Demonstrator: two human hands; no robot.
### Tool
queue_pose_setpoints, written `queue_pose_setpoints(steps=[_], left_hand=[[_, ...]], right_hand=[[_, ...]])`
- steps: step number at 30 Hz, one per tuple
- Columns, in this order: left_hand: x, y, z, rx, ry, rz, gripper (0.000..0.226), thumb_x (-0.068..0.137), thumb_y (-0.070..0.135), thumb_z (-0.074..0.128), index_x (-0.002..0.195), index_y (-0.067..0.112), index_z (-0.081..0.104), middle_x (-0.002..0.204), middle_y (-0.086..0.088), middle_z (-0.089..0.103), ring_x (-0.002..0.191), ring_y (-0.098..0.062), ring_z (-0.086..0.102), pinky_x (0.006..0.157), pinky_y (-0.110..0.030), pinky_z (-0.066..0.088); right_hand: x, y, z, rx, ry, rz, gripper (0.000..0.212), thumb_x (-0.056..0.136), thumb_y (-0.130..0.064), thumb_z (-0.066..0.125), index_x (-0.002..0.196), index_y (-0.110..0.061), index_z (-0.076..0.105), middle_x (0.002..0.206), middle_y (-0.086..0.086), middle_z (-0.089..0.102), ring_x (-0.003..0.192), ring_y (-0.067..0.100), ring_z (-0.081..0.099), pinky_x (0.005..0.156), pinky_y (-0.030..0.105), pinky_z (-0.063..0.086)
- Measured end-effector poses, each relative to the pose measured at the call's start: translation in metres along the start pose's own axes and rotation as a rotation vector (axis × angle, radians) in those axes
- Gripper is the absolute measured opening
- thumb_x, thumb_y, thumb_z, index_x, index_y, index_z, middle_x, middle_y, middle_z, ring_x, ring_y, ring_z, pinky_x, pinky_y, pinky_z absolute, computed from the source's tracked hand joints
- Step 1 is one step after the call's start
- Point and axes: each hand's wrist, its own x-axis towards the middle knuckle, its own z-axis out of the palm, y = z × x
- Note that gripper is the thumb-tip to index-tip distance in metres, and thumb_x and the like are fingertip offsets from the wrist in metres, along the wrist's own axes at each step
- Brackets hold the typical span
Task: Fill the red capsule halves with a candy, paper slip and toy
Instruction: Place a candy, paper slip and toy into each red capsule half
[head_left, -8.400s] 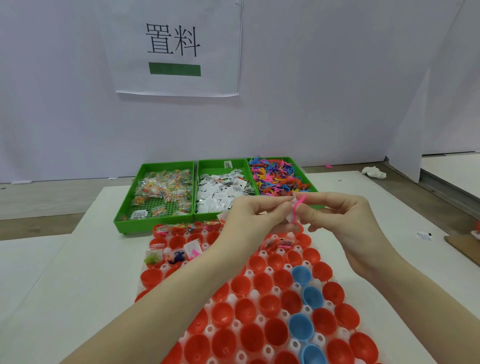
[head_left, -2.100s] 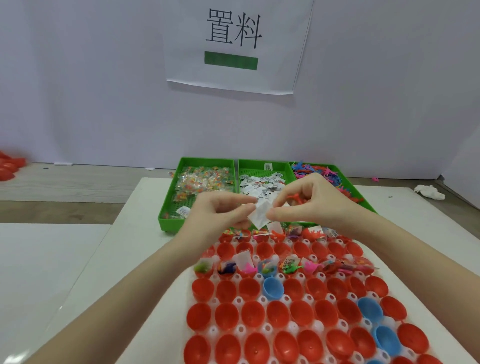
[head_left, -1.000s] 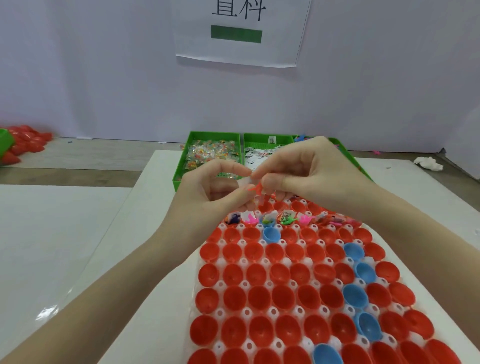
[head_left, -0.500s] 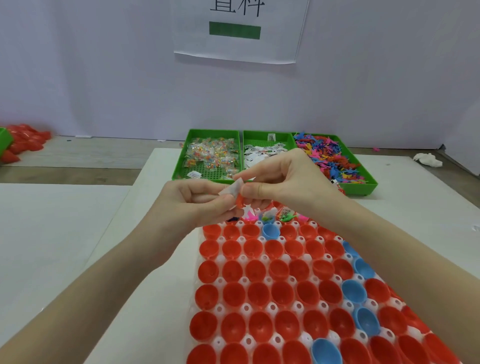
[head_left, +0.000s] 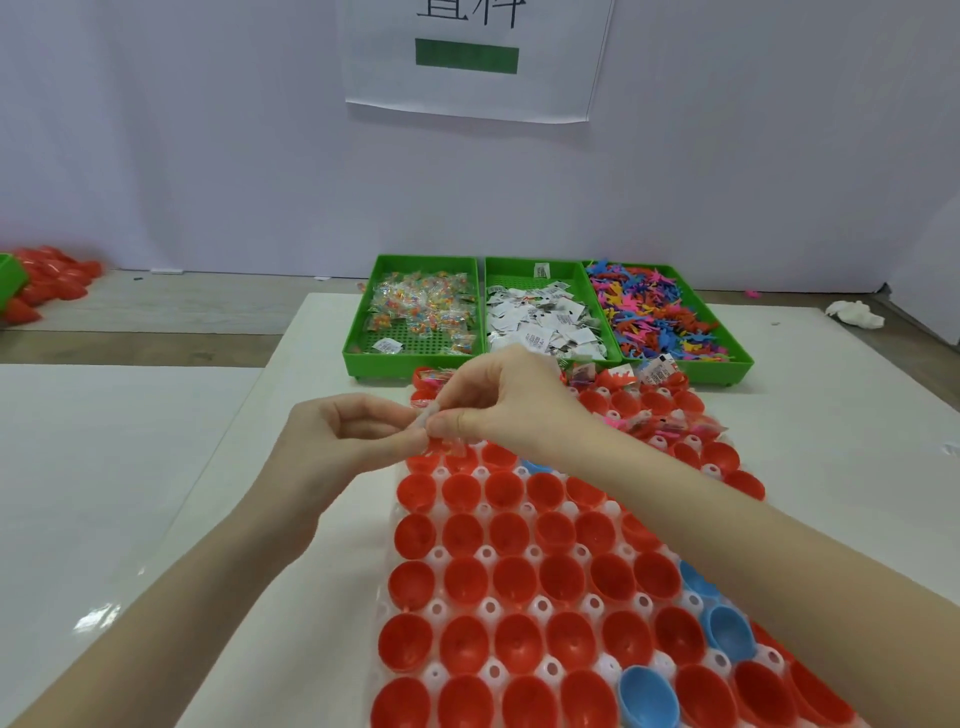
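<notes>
Small white paper slip (head_left: 425, 415) at centre frame, pinched between the fingertips of the left hand (head_left: 343, 441) and right hand (head_left: 511, 402), both curled closed on it above the far rows of red capsule halves (head_left: 511, 577) seated in a white tray (head_left: 436, 608) filling the lower centre. Probably best to fold the slip small, keep the pinch light, and lower it straight into one unfilled red cup, skipping the scattered blue halves (head_left: 647, 696). Behind, upper centre: three green bins of candy (head_left: 421, 306), slips (head_left: 543, 322) and toys (head_left: 654, 312), left to right.
</notes>
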Motion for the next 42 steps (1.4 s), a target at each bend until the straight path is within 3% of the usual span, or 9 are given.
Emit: queue_pose_setpoints(steps=[5,8,12,18,22,29,34,38,42], left_hand=[[-0.009,-0.032,-0.013,0.4,0.168,0.026,0.017,0.069,0.035,0.075,0.083,0.028,0.067,0.081,0.008,0.069,0.074,-0.002,0.062,0.061,-0.018,0.045],[-0.017,-0.049,-0.011,0.547,0.125,-0.039,0.027,0.069,0.048,0.07,0.09,0.034,0.06,0.087,0.009,0.064,0.077,-0.002,0.059,0.06,-0.015,0.04],[-0.024,-0.056,-0.007,0.538,0.062,-0.05,0.04,0.054,0.061,0.06,0.087,0.038,0.057,0.087,0.009,0.063,0.076,-0.002,0.06,0.061,-0.012,0.041],[-0.027,-0.059,-0.004,0.573,0.105,0.024,0.028,0.066,0.061,0.066,0.084,0.044,0.053,0.086,0.013,0.063,0.075,0.0,0.059,0.061,-0.015,0.04],[-0.029,-0.056,0.001,0.602,0.16,0.072,0.023,0.066,0.06,0.066,0.082,0.049,0.053,0.081,0.019,0.063,0.073,0.002,0.059,0.064,-0.024,0.047],[-0.033,-0.056,0.004,0.585,0.181,0.126,0.026,0.072,0.038,0.073,0.081,0.052,0.052,0.079,0.017,0.062,0.071,0.006,0.058,0.063,-0.023,0.046],[-0.033,-0.058,0.006,0.556,0.159,0.146,0.024,0.074,0.029,0.073,0.082,0.047,0.059,0.081,0.013,0.062,0.074,0.008,0.058,0.06,-0.017,0.045],[-0.033,-0.058,0.006,0.548,0.169,0.14,0.019,0.074,0.034,0.071,0.074,0.05,0.06,0.081,0.014,0.062,0.073,0.005,0.059,0.064,-0.025,0.05],[-0.034,-0.055,0.006,0.587,0.172,0.103,0.009,0.075,0.042,0.068,0.07,0.048,0.063,0.082,0.014,0.061,0.075,-0.004,0.06,0.07,-0.036,0.053]], right_hand=[[0.001,0.012,0.013,-0.214,0.003,0.037,0.009,0.079,-0.015,0.071,0.079,-0.006,0.071,0.074,0.006,0.067,0.068,0.017,0.06,0.07,0.031,0.05],[0.0,0.016,0.018,-0.23,0.011,0.043,0.01,0.082,-0.017,0.069,0.082,-0.007,0.07,0.072,-0.002,0.062,0.068,0.013,0.055,0.069,0.027,0.046],[-0.005,0.017,0.032,-0.312,-0.067,-0.04,0.009,0.082,-0.014,0.067,0.084,-0.006,0.069,0.07,-0.006,0.055,0.067,0.007,0.048,0.057,0.018,0.035],[-0.006,0.015,0.037,-0.47,-0.169,-0.167,0.01,0.084,-0.005,0.059,0.089,-0.006,0.067,0.093,0.006,0.065,0.087,0.021,0.059,0.077,0.038,0.047],[-0.003,0.011,0.038,-0.572,-0.23,-0.207,0.013,0.088,-0.012,0.056,0.094,-0.007,0.066,0.096,0.008,0.063,0.092,0.023,0.056,0.08,0.036,0.044],[0.002,0.001,0.041,-0.456,-0.209,-0.036,0.011,0.078,-0.003,0.064,0.085,-0.006,0.072,0.077,0.002,0.062,0.073,0.013,0.051,0.055,0.019,0.033],[0.0,-0.003,0.037,-0.476,-0.311,-0.004,0.021,0.079,0.004,0.058,0.094,-0.002,0.071,0.086,0.011,0.066,0.085,0.024,0.061,0.063,0.026,0.048],[-0.001,-0.006,0.04,-0.619,-0.311,-0.079,0.018,0.079,0.003,0.056,0.089,-0.003,0.07,0.075,0.007,0.054,0.08,0.025,0.057,0.05,0.021,0.032],[-0.001,-0.007,0.044,-0.734,-0.228,-0.172,0.018,0.082,-0.008,0.059,0.096,-0.013,0.068,0.097,0.008,0.064,0.092,0.024,0.057,0.065,0.026,0.035]])
